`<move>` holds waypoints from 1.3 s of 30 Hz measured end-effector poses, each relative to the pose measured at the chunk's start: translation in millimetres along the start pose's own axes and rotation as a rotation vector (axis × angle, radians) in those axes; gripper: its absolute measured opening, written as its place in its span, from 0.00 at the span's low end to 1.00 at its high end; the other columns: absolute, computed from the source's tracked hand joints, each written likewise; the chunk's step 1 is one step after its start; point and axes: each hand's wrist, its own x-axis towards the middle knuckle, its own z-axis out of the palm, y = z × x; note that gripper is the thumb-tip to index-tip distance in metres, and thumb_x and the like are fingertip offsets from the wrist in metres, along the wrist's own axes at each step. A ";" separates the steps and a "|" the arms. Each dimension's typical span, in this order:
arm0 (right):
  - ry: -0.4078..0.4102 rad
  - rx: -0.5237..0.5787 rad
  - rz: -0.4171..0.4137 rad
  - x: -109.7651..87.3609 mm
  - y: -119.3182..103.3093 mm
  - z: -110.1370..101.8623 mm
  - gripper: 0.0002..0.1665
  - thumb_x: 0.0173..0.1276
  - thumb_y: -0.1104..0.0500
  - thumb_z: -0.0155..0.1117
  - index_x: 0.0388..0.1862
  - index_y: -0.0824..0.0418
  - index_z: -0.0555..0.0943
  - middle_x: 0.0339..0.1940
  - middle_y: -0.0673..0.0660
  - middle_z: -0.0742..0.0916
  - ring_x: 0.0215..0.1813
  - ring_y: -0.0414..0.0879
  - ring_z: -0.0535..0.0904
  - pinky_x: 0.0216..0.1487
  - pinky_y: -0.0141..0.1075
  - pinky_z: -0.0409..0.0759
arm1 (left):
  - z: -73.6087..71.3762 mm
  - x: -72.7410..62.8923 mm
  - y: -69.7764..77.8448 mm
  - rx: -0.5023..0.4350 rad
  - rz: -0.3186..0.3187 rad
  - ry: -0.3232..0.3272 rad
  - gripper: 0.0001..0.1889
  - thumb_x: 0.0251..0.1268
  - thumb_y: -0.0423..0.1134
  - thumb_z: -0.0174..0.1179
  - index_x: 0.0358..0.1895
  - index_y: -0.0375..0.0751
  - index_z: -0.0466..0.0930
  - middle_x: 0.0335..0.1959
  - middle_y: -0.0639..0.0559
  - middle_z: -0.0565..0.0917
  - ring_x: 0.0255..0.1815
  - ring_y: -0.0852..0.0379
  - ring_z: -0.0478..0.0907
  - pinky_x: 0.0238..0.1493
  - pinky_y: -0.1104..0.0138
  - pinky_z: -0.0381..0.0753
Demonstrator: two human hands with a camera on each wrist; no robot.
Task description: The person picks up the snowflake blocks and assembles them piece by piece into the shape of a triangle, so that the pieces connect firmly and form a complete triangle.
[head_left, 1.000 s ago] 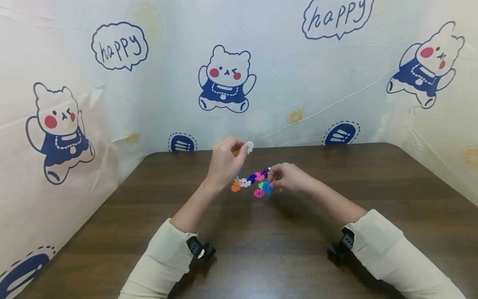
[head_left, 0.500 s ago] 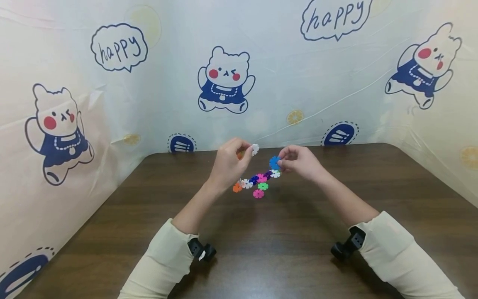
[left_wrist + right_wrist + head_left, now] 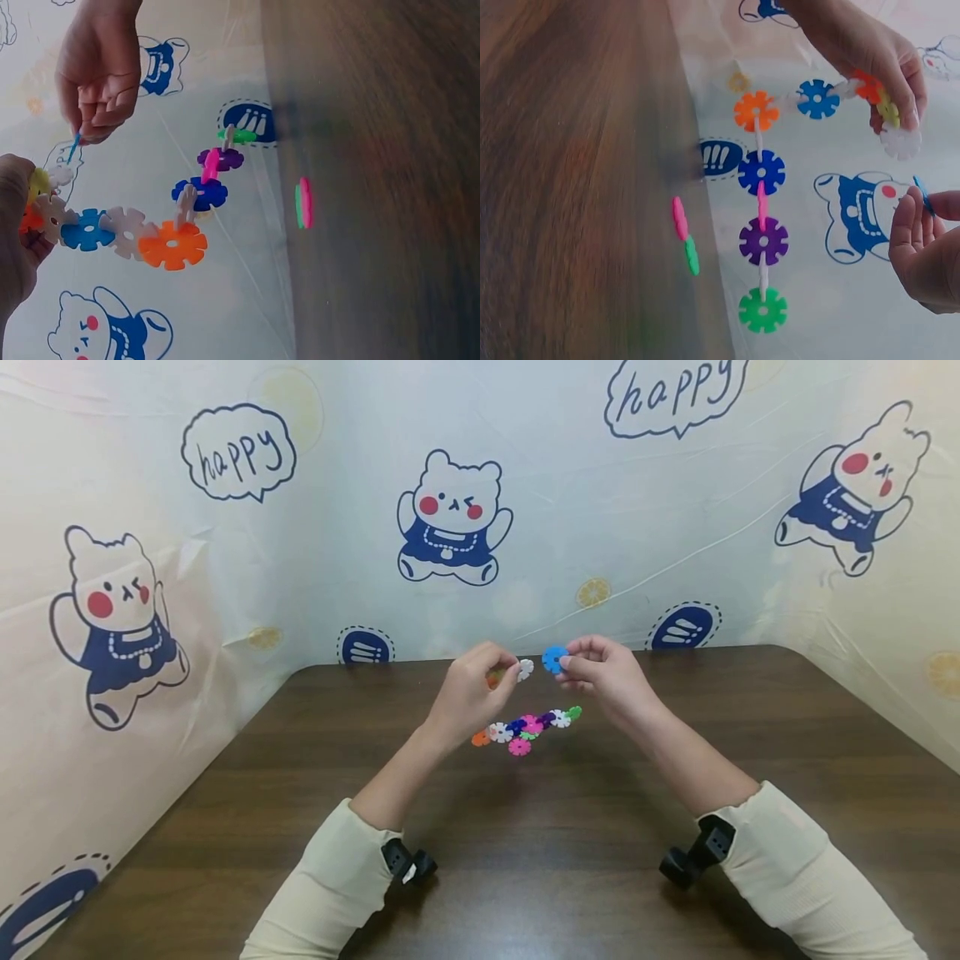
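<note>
My left hand [image 3: 474,693] grips one end of a chain of notched plastic snowflake discs, with a yellow disc [image 3: 39,182] at its fingertips and a white disc [image 3: 526,669] sticking out beyond. From there the chain runs through blue [image 3: 810,90], orange [image 3: 154,247], dark blue [image 3: 748,166] and purple [image 3: 751,246] discs to a green one [image 3: 751,310] at the free end. White and pink discs link these edgewise. Between thumb and fingers my right hand [image 3: 613,681] pinches a single blue disc [image 3: 553,653], a small gap away from the white end disc.
A loose pink disc [image 3: 519,747] and a green disc [image 3: 692,257] lie close together on the brown wooden table [image 3: 480,860]. Behind the table's far edge hangs a printed curtain [image 3: 540,527] with cartoon bears. Each wrist wears a black camera.
My right hand has picked the blue disc up from beside the loose discs and raised it to the white end disc. The left hand has shifted slightly right with the chain.
</note>
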 end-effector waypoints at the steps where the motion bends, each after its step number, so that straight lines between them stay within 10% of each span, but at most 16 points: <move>1: 0.001 0.022 0.005 -0.5 -1.1 1.1 0.07 0.66 0.67 0.56 0.41 0.67 0.71 0.28 0.54 0.82 0.32 0.44 0.81 0.42 0.36 0.79 | 0.2 0.2 0.6 0.005 0.004 -0.002 0.03 0.58 0.30 0.62 0.33 0.34 0.79 0.31 0.49 0.79 0.33 0.59 0.74 0.39 0.73 0.77; 39: -0.032 0.164 0.124 2.7 -5.0 16.7 0.04 0.65 0.70 0.57 0.36 0.66 0.79 0.30 0.56 0.84 0.29 0.43 0.83 0.38 0.32 0.80 | 13.7 -3.9 5.1 -0.003 0.095 0.115 0.05 0.55 0.25 0.63 0.31 0.31 0.75 0.28 0.46 0.77 0.30 0.57 0.73 0.33 0.69 0.78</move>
